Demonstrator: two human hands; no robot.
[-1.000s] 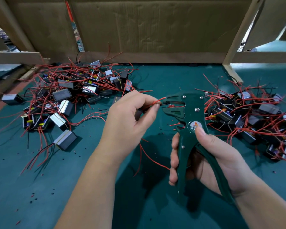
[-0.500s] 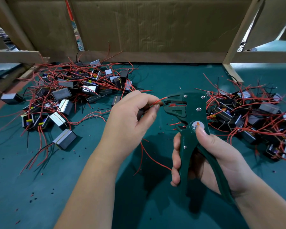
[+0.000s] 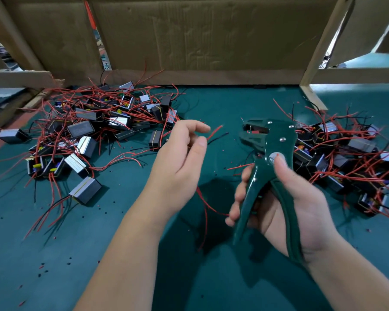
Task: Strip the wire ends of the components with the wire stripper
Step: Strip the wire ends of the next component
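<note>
My right hand grips the handles of the dark green wire stripper, thumb on its round label, jaws pointing left. The jaws hold no wire. My left hand hovers left of the jaws with loosely bent fingers. A red wire end and a black wire end stick out from behind its thumb, a short gap from the jaws. The component they belong to is hidden behind the hand. A red wire trails below the hand.
Several grey-black components with red and black wires lie heaped at the left and at the right on the green mat. Cardboard walls and wooden rails close off the back. Bits of stripped insulation dot the mat.
The wire end has come out of the stripper's jaws. My left hand has drawn back to the left and its fingers have loosened. The stripper has tilted slightly.
</note>
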